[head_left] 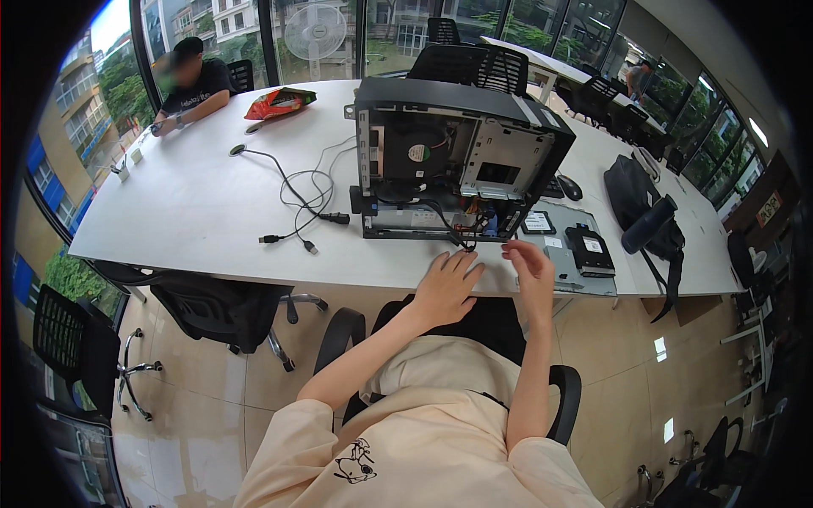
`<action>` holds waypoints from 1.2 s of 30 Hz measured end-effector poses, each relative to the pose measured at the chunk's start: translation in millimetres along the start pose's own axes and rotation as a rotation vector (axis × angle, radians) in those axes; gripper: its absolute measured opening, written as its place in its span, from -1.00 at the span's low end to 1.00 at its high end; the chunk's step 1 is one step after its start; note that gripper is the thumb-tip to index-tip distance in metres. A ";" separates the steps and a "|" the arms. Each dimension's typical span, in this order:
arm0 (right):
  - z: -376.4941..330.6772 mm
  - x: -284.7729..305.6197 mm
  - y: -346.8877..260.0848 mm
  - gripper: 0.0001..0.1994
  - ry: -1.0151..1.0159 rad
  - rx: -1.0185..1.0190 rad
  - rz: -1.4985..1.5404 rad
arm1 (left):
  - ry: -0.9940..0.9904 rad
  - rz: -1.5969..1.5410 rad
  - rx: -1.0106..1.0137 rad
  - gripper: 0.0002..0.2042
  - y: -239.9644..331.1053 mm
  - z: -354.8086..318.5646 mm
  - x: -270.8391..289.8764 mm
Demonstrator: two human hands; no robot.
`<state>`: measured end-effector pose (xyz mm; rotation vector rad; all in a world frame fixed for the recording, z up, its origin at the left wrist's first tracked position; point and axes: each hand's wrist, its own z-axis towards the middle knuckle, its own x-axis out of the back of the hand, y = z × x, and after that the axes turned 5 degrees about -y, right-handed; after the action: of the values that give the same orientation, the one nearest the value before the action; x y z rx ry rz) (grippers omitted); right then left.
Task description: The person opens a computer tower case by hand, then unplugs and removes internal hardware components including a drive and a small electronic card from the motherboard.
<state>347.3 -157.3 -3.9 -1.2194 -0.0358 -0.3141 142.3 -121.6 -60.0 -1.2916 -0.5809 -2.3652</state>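
Observation:
An open black desktop computer case point(461, 161) stands on the white table in front of me, its side panel off. Inside show a round fan point(417, 153), metal brackets and a bundle of thin cables point(466, 233) at the lower edge. My left hand point(449, 288) lies at the table's front edge with fingers stretched out, tips close to those cables. Just right of it, my right hand point(533, 269) is raised near the case's lower right corner. Its fingers are curled together in a pinch; whatever may be between the tips is too small to make out.
Right of the case, a grey metal panel point(555, 256) carries a black drive point(590, 251) and a flat drive point(539, 223). Loose cables point(305, 203) lie at left, a red packet point(279, 103) behind. A backpack point(644, 203) and bottle point(649, 224) lie far right. A person point(195, 89) sits at far left.

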 end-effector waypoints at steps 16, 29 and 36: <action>-2.7 -55.9 37.2 -0.80 -0.036 0.130 -0.009 | -0.212 -0.406 0.029 -0.76 -24.6 5.7 37.9; -5.1 -57.2 34.1 -0.75 -0.166 0.052 0.090 | -0.106 -0.593 0.067 -0.82 -25.8 1.3 52.2; -6.4 -53.9 38.9 -0.82 -0.222 0.043 0.001 | 0.033 -0.525 0.431 -0.78 -38.1 -2.0 38.6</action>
<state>304.8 -139.6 -52.3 -1.2068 -0.2322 -0.1751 101.9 -95.8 -34.6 -0.9853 -1.4746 -2.4366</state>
